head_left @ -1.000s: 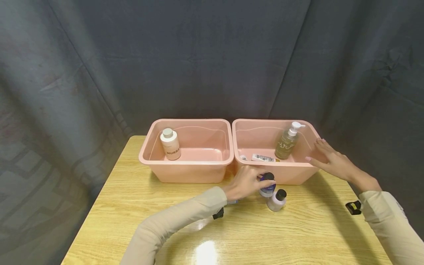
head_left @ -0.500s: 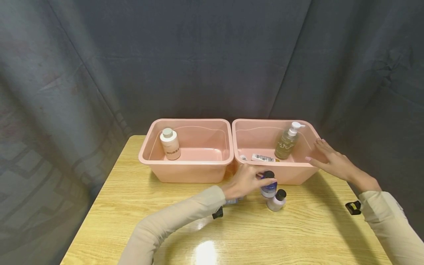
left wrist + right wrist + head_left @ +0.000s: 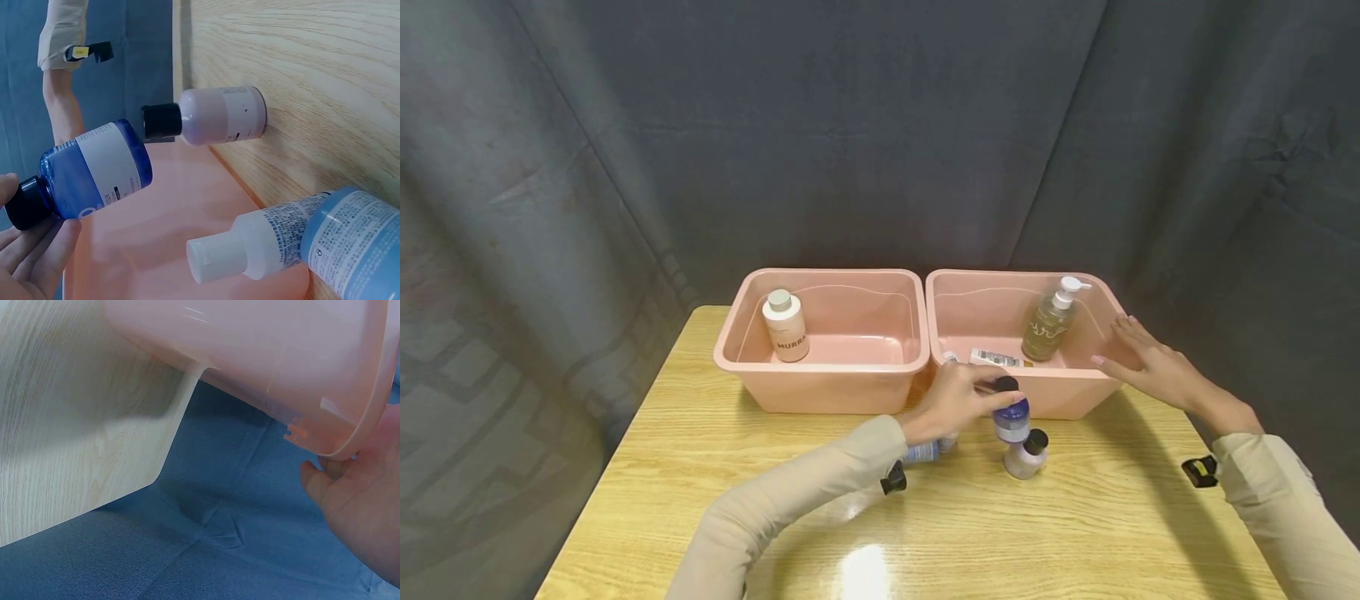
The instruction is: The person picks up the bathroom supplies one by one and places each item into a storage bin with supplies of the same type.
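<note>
My left hand (image 3: pixel 953 407) pinches a blue bottle with a white label (image 3: pixel 1012 423) near its black cap. The left wrist view shows thumb and fingers around the neck, with the blue bottle (image 3: pixel 94 170) held up off the table. Just in front of it stands a small pale pink bottle (image 3: pixel 1024 461), also black-capped. Under my left wrist are a light blue container (image 3: pixel 922 452) and a white-capped bottle (image 3: pixel 265 244), partly hidden in the head view. My right hand (image 3: pixel 1161 371) rests on the right-hand rim of the right pink bin (image 3: pixel 1052 397), fingers extended.
Inside the right bin are a green pump bottle (image 3: pixel 1047 327) and a white tube (image 3: pixel 995 357). The left pink bin (image 3: pixel 827 390) holds a white bottle (image 3: pixel 786 327). Both bins stand side by side at the back of the wooden table (image 3: pixel 970 533), before a grey curtain (image 3: pixel 850 125).
My left hand has raised the blue bottle from beside the pale pink bottle. More of the light blue container now shows under the wrist. The right hand has stayed in place.
</note>
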Demonstrator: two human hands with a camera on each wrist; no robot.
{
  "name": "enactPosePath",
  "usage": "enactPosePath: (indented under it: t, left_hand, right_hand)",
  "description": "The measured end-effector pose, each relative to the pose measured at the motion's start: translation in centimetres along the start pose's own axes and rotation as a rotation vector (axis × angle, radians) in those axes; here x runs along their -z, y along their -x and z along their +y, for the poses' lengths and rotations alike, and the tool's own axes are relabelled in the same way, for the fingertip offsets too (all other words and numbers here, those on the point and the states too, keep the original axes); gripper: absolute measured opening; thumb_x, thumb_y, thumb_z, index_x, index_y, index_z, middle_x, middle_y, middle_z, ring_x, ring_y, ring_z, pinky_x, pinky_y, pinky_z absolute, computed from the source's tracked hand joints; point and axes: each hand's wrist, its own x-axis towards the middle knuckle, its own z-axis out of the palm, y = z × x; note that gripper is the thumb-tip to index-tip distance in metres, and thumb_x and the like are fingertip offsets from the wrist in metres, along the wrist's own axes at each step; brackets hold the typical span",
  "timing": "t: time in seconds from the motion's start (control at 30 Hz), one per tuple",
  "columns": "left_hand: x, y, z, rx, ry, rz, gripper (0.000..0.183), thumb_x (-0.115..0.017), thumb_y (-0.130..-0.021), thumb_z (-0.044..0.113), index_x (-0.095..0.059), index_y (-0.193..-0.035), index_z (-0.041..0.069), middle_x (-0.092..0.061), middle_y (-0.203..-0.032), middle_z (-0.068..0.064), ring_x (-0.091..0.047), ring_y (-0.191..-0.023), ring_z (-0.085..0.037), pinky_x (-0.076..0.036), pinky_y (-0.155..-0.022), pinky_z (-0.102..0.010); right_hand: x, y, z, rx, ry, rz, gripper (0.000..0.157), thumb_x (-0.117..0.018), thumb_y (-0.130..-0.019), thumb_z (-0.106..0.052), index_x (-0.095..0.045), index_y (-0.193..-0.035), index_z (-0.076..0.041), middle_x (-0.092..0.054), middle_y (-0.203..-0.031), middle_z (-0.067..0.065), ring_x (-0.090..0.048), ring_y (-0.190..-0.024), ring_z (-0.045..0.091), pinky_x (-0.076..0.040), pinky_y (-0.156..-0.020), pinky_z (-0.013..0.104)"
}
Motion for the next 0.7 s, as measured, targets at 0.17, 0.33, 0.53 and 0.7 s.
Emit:
enactPosePath:
  t: [0.17, 0.33, 0.53, 0.7]
  left_hand:
    - [0.3, -0.2, 0.1, 0.031, 0.046, 0.017, 0.032, -0.077, -0.088, 0.026, -0.074, -0.112, 0.005, -0.074, -0.105, -0.005, -0.068, -0.078, 0.003, -0.053, -0.066, -0.010]
    - [0.5, -0.5, 0.3, 0.056, 0.063, 0.050, 0.033, -0.079, -0.086, 0.027, -0.075, -0.112, 0.005, -0.074, -0.106, -0.005, -0.067, -0.078, 0.004, -0.053, -0.068, -0.011]
    - [0.8, -0.9, 0.6, 0.083, 0.138, 0.096, 0.029, -0.080, -0.085, 0.025, -0.076, -0.107, 0.006, -0.075, -0.100, -0.003, -0.066, -0.077, 0.006, -0.054, -0.071, -0.014]
    - [1.1, -1.1, 0.6, 0.142, 0.216, 0.131, 0.027, -0.080, -0.085, 0.025, -0.077, -0.104, 0.006, -0.076, -0.096, 0.000, -0.066, -0.076, 0.004, -0.056, -0.071, -0.017]
  right_hand:
    - [-0.1, 0.0, -0.1, 0.000, -0.010, -0.004, 0.086, -0.054, -0.099, -0.047, -0.013, -0.156, 0.003, 0.002, -0.163, 0.022, -0.002, -0.145, 0.049, -0.014, -0.097, 0.083]
    - [0.0, 0.1, -0.1, 0.003, -0.018, -0.002, 0.087, -0.054, -0.099, -0.047, -0.012, -0.156, 0.003, 0.002, -0.163, 0.021, 0.002, -0.147, 0.045, -0.013, -0.097, 0.083]
    - [0.0, 0.1, -0.2, 0.002, -0.011, -0.003, 0.087, -0.054, -0.099, -0.048, -0.013, -0.156, 0.003, 0.001, -0.163, 0.022, 0.003, -0.147, 0.043, -0.013, -0.098, 0.082]
    - [0.0, 0.0, -0.2, -0.002, -0.008, -0.010, 0.087, -0.054, -0.099, -0.048, -0.012, -0.155, 0.003, 0.002, -0.163, 0.022, 0.005, -0.148, 0.041, -0.014, -0.098, 0.082]
